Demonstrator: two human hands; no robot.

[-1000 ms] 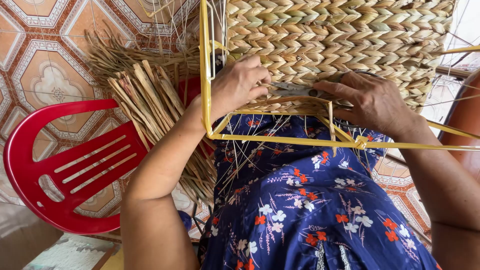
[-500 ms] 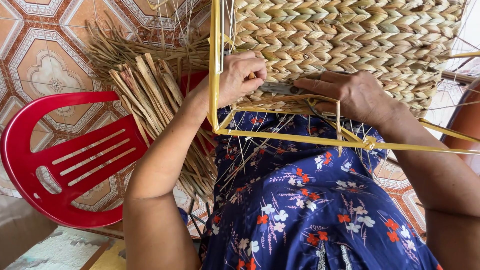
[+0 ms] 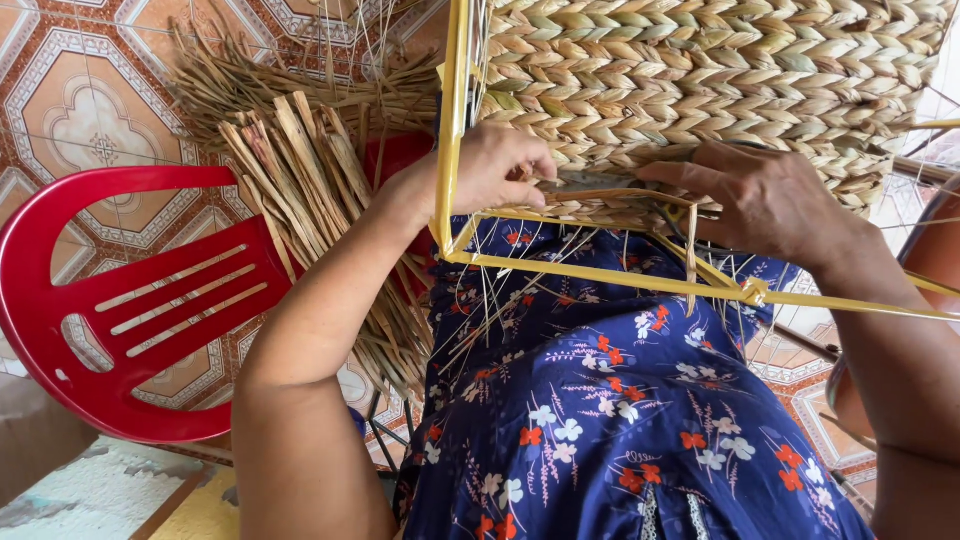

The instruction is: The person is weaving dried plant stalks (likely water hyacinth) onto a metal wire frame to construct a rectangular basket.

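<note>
Fingertips [image 3: 540, 185] hidden — tucked under woven panel [image 3: 700, 70].

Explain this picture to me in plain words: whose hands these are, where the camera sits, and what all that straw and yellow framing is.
The camera is worn on a person's head and looks down, so both arms belong to the wearer, who sits in a blue flowered dress. There is no machine here. The left hand and the right hand press against the lower edge of a woven panel of braided pale straw, built on a yellow wire frame resting over the lap. The fingers pinch flat strands at that edge; which strand each grips is hard to tell. To the left, a bundle of dry straw strips lies over a red plastic chair, which stands on a patterned tile floor.
</note>
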